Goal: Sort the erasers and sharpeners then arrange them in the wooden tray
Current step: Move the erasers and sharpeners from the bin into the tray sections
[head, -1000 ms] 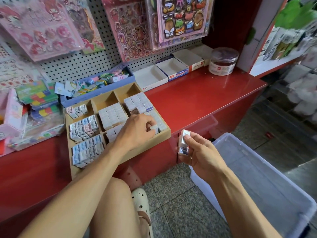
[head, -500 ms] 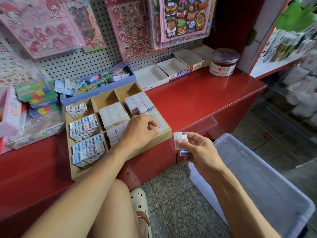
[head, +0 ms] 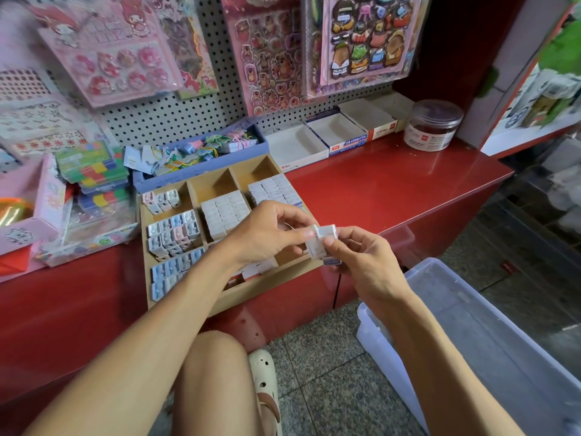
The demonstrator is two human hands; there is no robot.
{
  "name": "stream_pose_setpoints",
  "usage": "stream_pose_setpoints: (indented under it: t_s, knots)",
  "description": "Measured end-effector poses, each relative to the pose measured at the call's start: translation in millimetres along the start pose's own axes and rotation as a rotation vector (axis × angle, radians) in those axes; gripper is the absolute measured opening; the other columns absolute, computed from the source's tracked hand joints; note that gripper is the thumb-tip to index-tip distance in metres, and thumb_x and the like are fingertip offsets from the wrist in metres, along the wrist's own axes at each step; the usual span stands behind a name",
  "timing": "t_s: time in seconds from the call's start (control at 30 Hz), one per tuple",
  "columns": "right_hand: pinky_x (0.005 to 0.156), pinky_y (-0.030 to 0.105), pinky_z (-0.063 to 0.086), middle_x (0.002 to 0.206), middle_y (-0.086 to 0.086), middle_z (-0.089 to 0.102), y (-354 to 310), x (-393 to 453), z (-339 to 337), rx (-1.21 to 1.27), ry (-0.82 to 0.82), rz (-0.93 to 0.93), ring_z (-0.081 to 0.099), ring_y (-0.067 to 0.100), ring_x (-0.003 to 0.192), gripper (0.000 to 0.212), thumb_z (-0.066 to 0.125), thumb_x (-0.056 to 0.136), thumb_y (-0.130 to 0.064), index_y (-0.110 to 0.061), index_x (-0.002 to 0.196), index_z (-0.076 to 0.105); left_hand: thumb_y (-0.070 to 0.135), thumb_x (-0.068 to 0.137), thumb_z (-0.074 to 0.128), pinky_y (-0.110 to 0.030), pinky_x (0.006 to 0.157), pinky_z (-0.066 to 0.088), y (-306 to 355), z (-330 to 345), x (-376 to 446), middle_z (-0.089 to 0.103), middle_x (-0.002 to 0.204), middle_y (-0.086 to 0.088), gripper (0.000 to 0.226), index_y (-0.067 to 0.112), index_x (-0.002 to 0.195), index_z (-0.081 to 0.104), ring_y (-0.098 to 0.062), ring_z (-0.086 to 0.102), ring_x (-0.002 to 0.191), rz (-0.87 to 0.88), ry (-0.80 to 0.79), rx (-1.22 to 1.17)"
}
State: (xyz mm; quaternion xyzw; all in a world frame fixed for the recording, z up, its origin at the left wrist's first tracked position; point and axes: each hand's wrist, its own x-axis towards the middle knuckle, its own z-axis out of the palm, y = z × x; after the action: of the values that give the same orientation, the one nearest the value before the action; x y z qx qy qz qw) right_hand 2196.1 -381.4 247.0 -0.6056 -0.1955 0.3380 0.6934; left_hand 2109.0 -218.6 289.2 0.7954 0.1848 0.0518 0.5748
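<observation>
Both hands pinch erasers.

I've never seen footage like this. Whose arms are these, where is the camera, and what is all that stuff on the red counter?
There is no machine here: a person wears a wide-angle camera on the head, so you look down along their own arms. On the red counter sits a wooden tray split into compartments, filled with rows of small white erasers and, on its left side, sharpeners. Behind it stand open white boxes and a round plastic jar, and sticker sheets hang on the pegboard. The right hand holds a small stack of erasers over the tray's near corner, and the left hand pinches one from the stack's top. A clear plastic bin stands on the floor.
</observation>
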Motion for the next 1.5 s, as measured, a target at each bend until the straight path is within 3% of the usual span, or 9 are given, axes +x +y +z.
stream_pose_setpoints:
  t_s: [0.1, 0.2, 0.43, 0.57, 0.77, 1.03, 1.17, 1.3, 1.5]
  knots:
    - [0.056, 0.019, 0.049, 0.083, 0.010, 0.072, 2.8, 1.9, -3.3, 0.030, 0.062, 0.029, 0.065, 0.015, 0.071, 0.007, 0.073, 0.087, -0.013, -0.008, 0.092, 0.071, 0.000, 0.086, 0.070, -0.029, 0.069, 0.060, 0.4, -19.3, 3.2, 0.064, 0.075, -0.002, 0.010, 0.009, 0.089, 0.070, -0.012, 0.064, 0.065, -0.026, 0.047, 0.038]
    - [0.057, 0.016, 0.051, 0.083, 0.016, 0.064, 2.1, 1.5, -8.4, 0.039, 0.126, 0.054, 0.062, 0.017, 0.071, 0.005, 0.072, 0.088, -0.002, -0.005, 0.088, 0.068, 0.009, 0.081, 0.075, -0.030, 0.073, 0.055, -6.5, -39.1, 11.5, 0.065, 0.074, 0.003, 0.010, 0.017, 0.084, 0.069, -0.009, 0.061, 0.065, -0.026, 0.159, 0.372]
    - [0.058, 0.031, 0.041, 0.078, 0.024, 0.068, -0.8, 3.2, -14.7, -0.089, 0.206, 0.007, 0.051, 0.020, 0.060, 0.018, 0.080, 0.083, -0.014, -0.021, 0.074, 0.067, 0.027, 0.080, 0.072, -0.035, 0.076, 0.054, -20.9, -34.0, 33.1, 0.062, 0.080, 0.012, 0.011, 0.026, 0.087, 0.065, -0.013, 0.060, 0.081, -0.011, 0.193, 0.826]
    - [0.056, 0.032, 0.037, 0.067, 0.009, 0.065, -2.5, 3.6, -18.9, -0.107, 0.216, 0.007, 0.049, 0.021, 0.061, 0.028, 0.081, 0.081, -0.013, -0.030, 0.063, 0.068, 0.023, 0.083, 0.071, -0.033, 0.076, 0.050, -32.6, -27.8, 40.2, 0.060, 0.088, 0.009, 0.014, 0.022, 0.096, 0.067, -0.015, 0.060, 0.091, 0.006, 0.232, 0.910]
    - [0.051, 0.026, 0.049, 0.067, 0.007, 0.069, 0.4, 9.8, -20.8, 0.032, 0.249, 0.019, 0.058, 0.015, 0.050, 0.021, 0.075, 0.085, -0.002, -0.010, 0.100, 0.062, 0.022, 0.081, 0.073, -0.032, 0.071, 0.051, -42.2, -27.0, 41.7, 0.068, 0.089, 0.004, 0.009, 0.020, 0.089, 0.068, -0.014, 0.061, 0.082, 0.072, 0.307, 0.916]
    - [0.065, 0.024, 0.059, 0.082, 0.018, 0.074, -0.6, 13.3, -12.3, 0.144, 0.238, 0.078, 0.073, 0.025, 0.075, 0.015, 0.065, 0.091, 0.002, -0.007, 0.081, 0.060, 0.029, 0.079, 0.076, -0.028, 0.069, 0.043, -39.2, -27.5, 37.7, 0.061, 0.086, 0.009, 0.015, 0.022, 0.089, 0.067, -0.014, 0.059, 0.084, 0.060, 0.334, 0.951]
    - [0.053, 0.017, 0.053, 0.080, 0.020, 0.072, -9.4, 11.9, -3.9, 0.219, 0.193, 0.092, 0.073, 0.020, 0.071, 0.010, 0.066, 0.090, 0.001, -0.005, 0.084, 0.061, 0.025, 0.085, 0.071, -0.025, 0.064, 0.049, -23.7, -24.2, 28.2, 0.064, 0.071, 0.010, 0.011, 0.018, 0.076, 0.069, -0.009, 0.061, 0.068, 0.074, 0.444, 0.580]
    - [0.058, 0.018, 0.055, 0.072, 0.011, 0.069, -15.9, 13.3, 9.0, 0.378, 0.107, 0.063, 0.068, 0.015, 0.065, 0.012, 0.071, 0.080, -0.008, -0.004, 0.087, 0.062, 0.021, 0.089, 0.070, -0.022, 0.055, 0.050, -1.0, -5.7, 14.2, 0.072, 0.083, -0.007, 0.009, 0.012, 0.089, 0.071, -0.014, 0.069, 0.067, -0.010, 0.223, 0.048]
    - [0.056, 0.020, 0.051, 0.075, 0.006, 0.065, -18.5, 12.0, 15.7, 0.174, 0.094, 0.055, 0.061, 0.010, 0.063, 0.008, 0.072, 0.086, -0.011, -0.008, 0.088, 0.065, 0.001, 0.082, 0.074, -0.023, 0.054, 0.054, 8.7, -11.4, 5.4, 0.071, 0.080, -0.015, 0.011, 0.004, 0.092, 0.070, -0.018, 0.068, 0.063, 0.058, 0.188, -0.129]
